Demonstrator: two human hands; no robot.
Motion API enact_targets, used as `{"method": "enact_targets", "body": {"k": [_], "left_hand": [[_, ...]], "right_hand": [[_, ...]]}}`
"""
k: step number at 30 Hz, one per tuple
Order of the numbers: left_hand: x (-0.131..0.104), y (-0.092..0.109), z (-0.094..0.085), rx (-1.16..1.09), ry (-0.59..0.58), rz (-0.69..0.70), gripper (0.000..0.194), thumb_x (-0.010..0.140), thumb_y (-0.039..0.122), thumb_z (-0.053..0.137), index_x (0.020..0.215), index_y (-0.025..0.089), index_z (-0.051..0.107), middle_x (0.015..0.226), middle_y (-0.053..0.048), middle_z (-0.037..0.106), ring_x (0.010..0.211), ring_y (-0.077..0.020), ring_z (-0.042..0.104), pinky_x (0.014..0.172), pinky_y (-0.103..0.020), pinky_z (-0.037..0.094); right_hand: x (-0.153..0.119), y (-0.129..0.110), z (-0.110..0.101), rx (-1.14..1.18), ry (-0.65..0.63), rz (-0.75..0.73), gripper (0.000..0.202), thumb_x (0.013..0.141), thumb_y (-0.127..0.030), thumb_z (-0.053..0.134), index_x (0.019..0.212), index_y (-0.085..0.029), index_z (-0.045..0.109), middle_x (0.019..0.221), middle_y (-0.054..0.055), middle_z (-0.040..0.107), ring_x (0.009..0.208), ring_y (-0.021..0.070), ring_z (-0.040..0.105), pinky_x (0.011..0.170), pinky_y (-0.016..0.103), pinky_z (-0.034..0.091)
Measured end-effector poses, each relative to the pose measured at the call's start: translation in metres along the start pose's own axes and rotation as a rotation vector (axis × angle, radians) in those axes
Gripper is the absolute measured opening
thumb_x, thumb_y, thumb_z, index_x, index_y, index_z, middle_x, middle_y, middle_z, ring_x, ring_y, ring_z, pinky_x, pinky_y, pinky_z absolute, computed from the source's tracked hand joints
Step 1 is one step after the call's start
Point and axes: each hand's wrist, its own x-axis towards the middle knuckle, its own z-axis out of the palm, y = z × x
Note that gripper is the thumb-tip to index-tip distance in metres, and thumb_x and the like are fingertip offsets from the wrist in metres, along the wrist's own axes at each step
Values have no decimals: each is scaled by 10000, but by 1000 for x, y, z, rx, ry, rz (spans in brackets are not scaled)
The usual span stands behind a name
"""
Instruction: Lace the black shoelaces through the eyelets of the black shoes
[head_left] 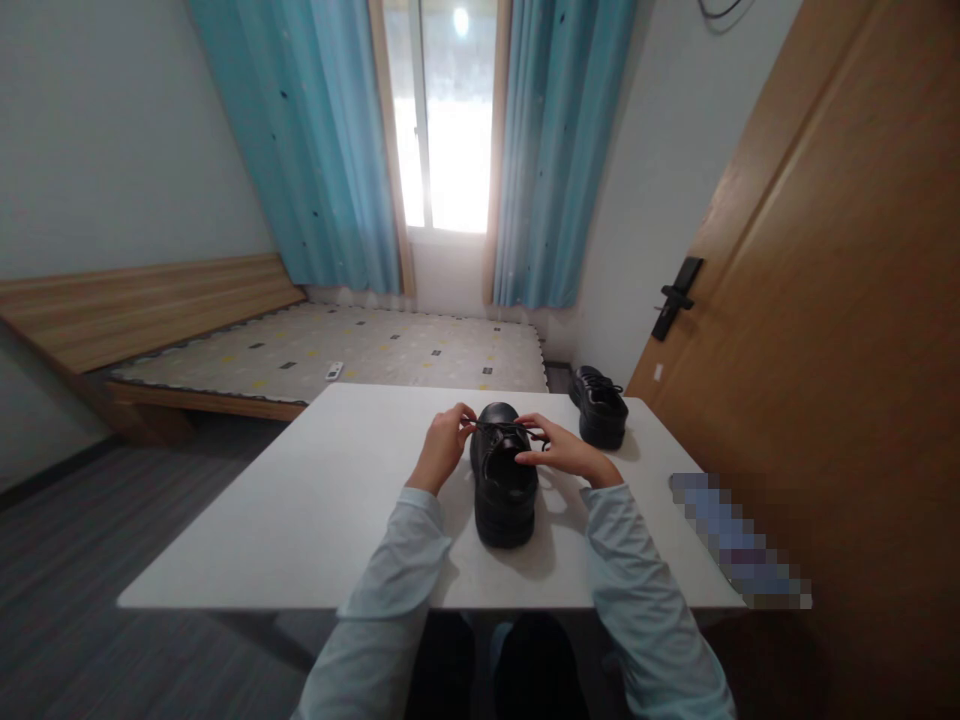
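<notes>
A black lace-up shoe (507, 520) stands upright on the white table (285, 510), its toe facing away from me and its heel toward me. My left hand (442, 447) is at the shoe's left side, its fingertips pinched on one end of the black shoelace (499, 425). On the other side my right hand (562, 450) has its fingers closed on the lace, with the thumb near the shoe's opening. The lace runs across the top of the shoe between both hands. A second black shoe (600, 410) sits at the table's far right corner.
Behind the table is a bed with a patterned mattress (375, 345), a small white remote (334, 371) lying on it. A wooden door (840, 300) with a black handle (677, 298) stands close on the right. A blurred-out bluish item (739, 540) lies along the table's right edge.
</notes>
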Motion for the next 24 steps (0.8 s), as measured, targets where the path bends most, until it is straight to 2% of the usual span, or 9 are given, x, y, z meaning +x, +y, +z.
{"method": "enact_targets", "body": {"k": [10, 18, 21, 24], "left_hand": [[1, -4, 1, 58, 105, 6, 118, 822, 99, 454, 875, 190, 507, 863, -72, 572, 824, -212, 548, 774, -351, 430], [-1, -1, 0, 147, 122, -35, 131, 840, 91, 423, 895, 189, 489, 878, -67, 546, 865, -210, 545, 796, -344, 447], [-1, -1, -2, 196, 179, -74, 176, 829, 61, 389, 892, 182, 499, 889, -74, 526, 837, -201, 541, 780, -337, 452], [0, 1, -6, 202, 285, -140, 177, 781, 54, 425, 876, 176, 510, 859, -67, 514, 803, -200, 535, 773, -341, 450]], "right_hand": [[1, 1, -1, 14, -10, -3, 608, 665, -417, 750, 1180, -225, 492, 1250, 84, 533, 1179, 229, 506, 1026, 424, 382], [1, 5, 0, -9, 3, -2, 609, 672, -414, 745, 1196, -230, 495, 1262, 86, 533, 1172, 236, 511, 993, 420, 411], [1, 7, 0, -14, 7, 3, 614, 670, -417, 746, 1199, -233, 496, 1252, 87, 544, 1171, 238, 511, 988, 419, 415], [0, 8, -1, -7, 12, 1, 611, 667, -413, 749, 1198, -237, 503, 1247, 87, 549, 1166, 240, 515, 987, 421, 414]]}}
